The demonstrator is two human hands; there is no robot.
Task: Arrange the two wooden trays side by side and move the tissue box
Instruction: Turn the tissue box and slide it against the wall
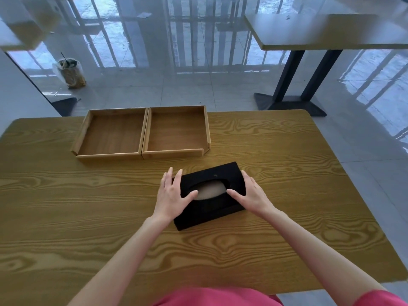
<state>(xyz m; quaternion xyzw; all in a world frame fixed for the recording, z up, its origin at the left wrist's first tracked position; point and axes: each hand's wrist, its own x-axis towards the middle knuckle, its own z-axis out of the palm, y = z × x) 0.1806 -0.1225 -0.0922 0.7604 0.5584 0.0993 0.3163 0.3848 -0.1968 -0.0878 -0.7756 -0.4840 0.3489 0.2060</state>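
Observation:
Two shallow wooden trays stand side by side, their inner walls touching, at the far left-middle of the table: the left tray (85, 133) and the right tray (207, 129). Nearer to me lies a black tissue box (215, 173), turned at an angle, with an oval opening on top. My left hand (174, 195) is on the box's left end, thumb on the top and fingers spread over the far edge. My right hand (251, 193) grips the right end, thumb reaching toward the opening. The box rests on the table.
The wooden table (287, 195) has bare grain on all sides of the box. Beyond its far edge lie a glossy tiled floor, another table on black legs (298, 74) at the back right, and a cup in a plastic bag (70, 71) on the floor at the back left.

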